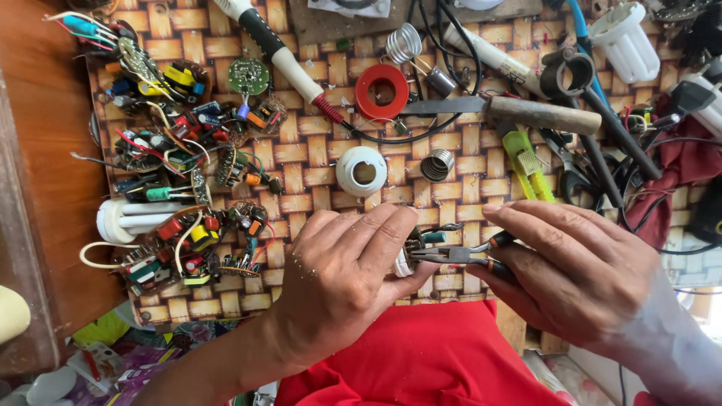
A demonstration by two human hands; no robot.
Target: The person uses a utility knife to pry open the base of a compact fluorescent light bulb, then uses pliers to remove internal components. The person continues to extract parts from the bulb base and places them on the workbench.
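Note:
My left hand (342, 274) is closed around a small white lamp base with a circuit board (416, 242) sticking out of it, at the near edge of the woven-pattern mat (301, 150). My right hand (579, 267) grips needle-nose pliers (459, 254) with red and black handles. The plier jaws point left and reach into the board's components. Most of the lamp base is hidden under my left fingers.
A heap of small circuit boards (188, 150) and a white tube lamp (131, 218) lie at left. A white lamp cap (362, 170), red tape ring (381, 92), soldering iron (282, 53), knife (519, 111), yellow-green cutter (528, 164) and cables crowd the back. Red cloth (421, 357) lies near me.

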